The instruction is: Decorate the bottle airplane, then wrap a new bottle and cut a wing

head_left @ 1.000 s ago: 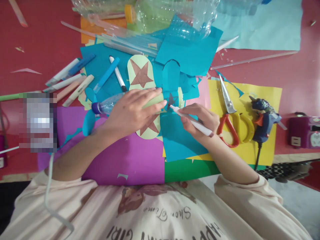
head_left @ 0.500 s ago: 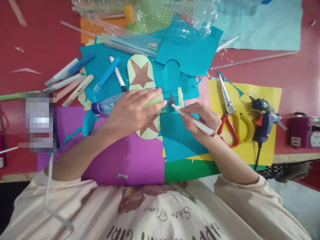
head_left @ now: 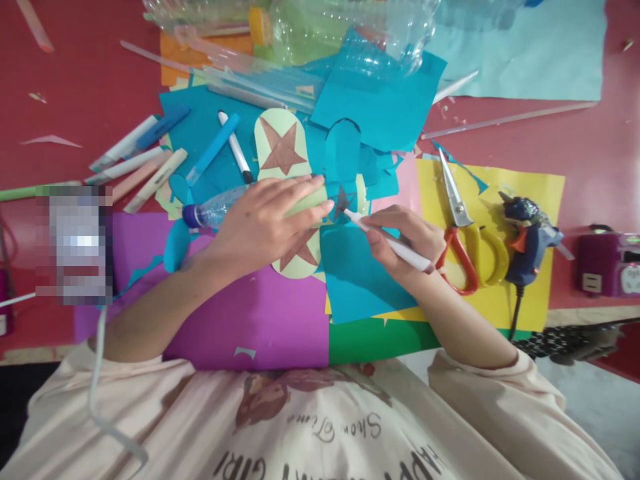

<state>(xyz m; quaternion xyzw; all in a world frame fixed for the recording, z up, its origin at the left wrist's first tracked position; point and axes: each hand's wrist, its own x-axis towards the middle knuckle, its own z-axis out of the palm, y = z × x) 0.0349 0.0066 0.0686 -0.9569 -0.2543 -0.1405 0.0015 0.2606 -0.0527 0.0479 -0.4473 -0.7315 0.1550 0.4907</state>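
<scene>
My left hand (head_left: 275,217) lies with fingers stretched across the middle of a pale green paper cutout (head_left: 299,175) with rounded ends. Brown stars (head_left: 285,150) show on it above and below the hand. My fingertips reach the edge of a blue paper cutout (head_left: 343,150) beside it. In my right hand (head_left: 407,233) is a white marker (head_left: 413,256), held like a pen. Its tip touches a partly coloured dark star (head_left: 345,199) on the blue cutout. A clear bottle neck with a blue cap (head_left: 191,216) sticks out left of my left hand.
Orange-and-yellow-handled scissors (head_left: 456,193) and a blue glue gun (head_left: 527,247) lie on yellow paper (head_left: 537,307) at right. Several markers (head_left: 157,180) are at left, near a blurred-out device (head_left: 80,247). Clear plastic bottles (head_left: 345,33) lie at the back. Purple paper (head_left: 250,320) is in front.
The marker's rear end and my right hand have shifted very slightly to the right. My left hand and both cutouts stay in place.
</scene>
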